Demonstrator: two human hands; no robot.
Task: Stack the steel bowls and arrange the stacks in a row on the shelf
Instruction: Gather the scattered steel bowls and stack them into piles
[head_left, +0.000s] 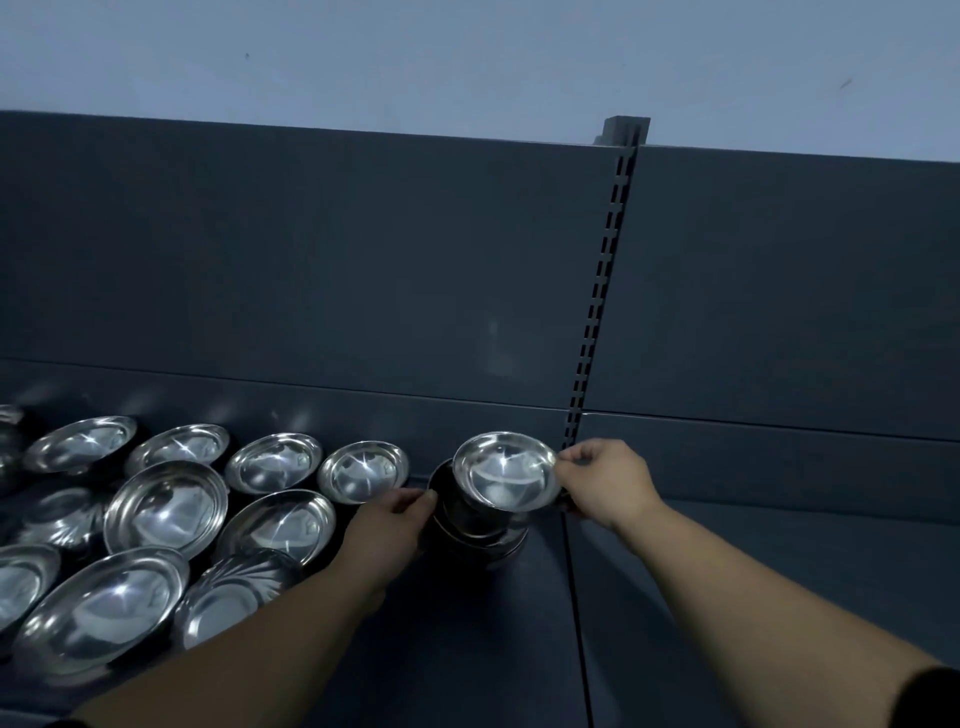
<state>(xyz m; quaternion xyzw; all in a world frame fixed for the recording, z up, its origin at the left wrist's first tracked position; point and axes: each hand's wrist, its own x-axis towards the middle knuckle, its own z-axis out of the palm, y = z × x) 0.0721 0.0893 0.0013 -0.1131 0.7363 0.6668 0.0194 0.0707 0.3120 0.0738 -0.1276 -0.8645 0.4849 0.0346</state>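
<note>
My right hand (602, 483) pinches the right rim of the top bowl (506, 470) between thumb and fingertips. That bowl sits tilted, its open face tipped toward me, not yet settled flat into the stack (478, 535) beneath it. My left hand (389, 530) curls against the left side of the stack, fingers at the rim of a lower bowl, steadying it. The stack stands on the shelf (727, 597) close to the back panel (311, 260), just left of the slotted upright (597, 312) and the seam between two shelf sections. I judge the job to be at an early stage: this is the only clear stack I can see, a few bowls deep, though I cannot count them in the dark reflections. To its left the loose bowls (166, 506) lie spread over the shelf in rough rows, each open side up. A back row runs along the panel, with the nearest small bowl (363, 470) just beside my left hand, and larger ones sit in front, some with fluted sides. At the far left edge there is more steel, but I cannot tell whether it is stacked. What remains, as I see it, is to seat this bowl, gather the others by size since they plainly differ, and then line the finished stacks in a row.
</note>
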